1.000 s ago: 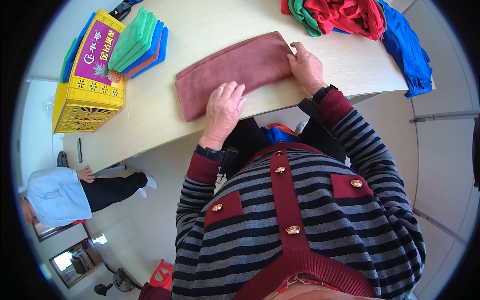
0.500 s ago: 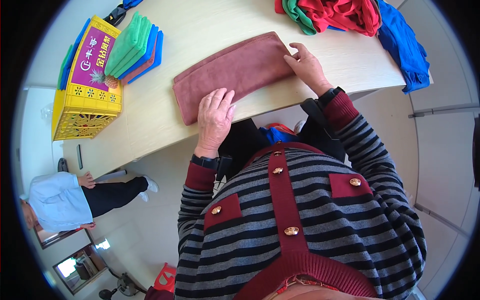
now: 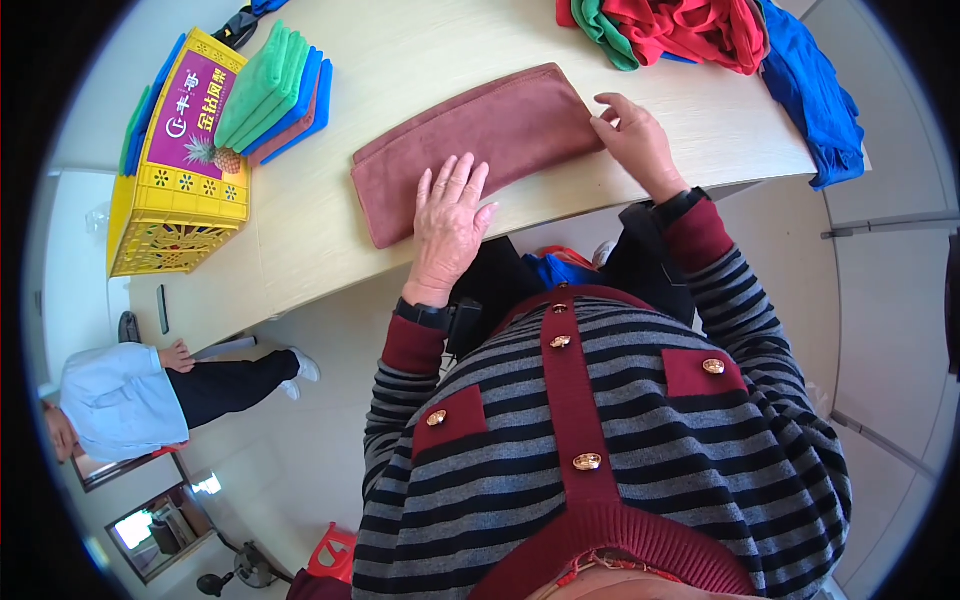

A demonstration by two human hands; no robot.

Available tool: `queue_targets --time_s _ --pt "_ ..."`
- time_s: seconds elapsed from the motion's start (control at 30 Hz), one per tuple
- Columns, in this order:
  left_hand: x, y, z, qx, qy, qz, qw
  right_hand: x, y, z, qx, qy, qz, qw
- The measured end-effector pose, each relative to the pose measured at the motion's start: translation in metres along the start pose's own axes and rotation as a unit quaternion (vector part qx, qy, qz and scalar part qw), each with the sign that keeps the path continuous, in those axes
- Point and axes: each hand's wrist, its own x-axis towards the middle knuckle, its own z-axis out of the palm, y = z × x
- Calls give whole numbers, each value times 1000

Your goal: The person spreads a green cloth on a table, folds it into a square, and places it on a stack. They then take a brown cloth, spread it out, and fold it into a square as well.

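Observation:
A folded reddish-brown towel lies flat as a long strip near the table's front edge. My left hand rests palm down on its near left part, fingers stretched and spread. At the towel's right end is my right hand. Its thumb is by the short edge, and the bent index finger stands apart from the thumb. Whether the right thumb touches the cloth I cannot tell.
At the left stands a yellow plastic crate with folded green, blue and brown towels against it. Crumpled red cloths and a blue cloth hang at the far right. A person sits beyond the table's left end.
My left hand has slid a little right across the towel, its fingers more spread. My right hand has shifted slightly right, outward from the towel's end.

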Motion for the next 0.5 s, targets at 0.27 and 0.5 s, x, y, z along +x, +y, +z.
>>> queue_targets --time_s 0.27,0.5 --pt "-22 -55 -11 26 100 -140 985 -22 -59 72 -205 46 -315 926" --pt "-49 -73 -25 63 30 -406 911 13 -51 77 -247 -14 -305 919"
